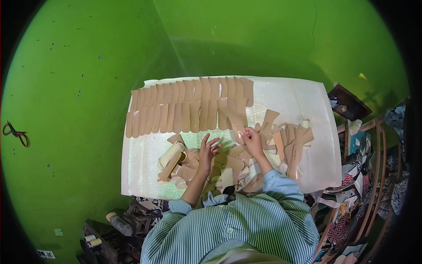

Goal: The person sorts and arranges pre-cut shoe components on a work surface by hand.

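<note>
while the right hand [253, 140] pinches a tan strip [238, 123], seemingly at its lower end, its long axis points toward the right end of the laid-out row [189, 110]; the left hand [206, 152] lies spread open, farther below that row.

Tan strip [236, 121] in right hand [253, 141], left hand [206, 154] flat on loose pieces [187, 171]

Open board [299, 101] at far right (and near left); tan pieces [189, 110] block centre
</note>
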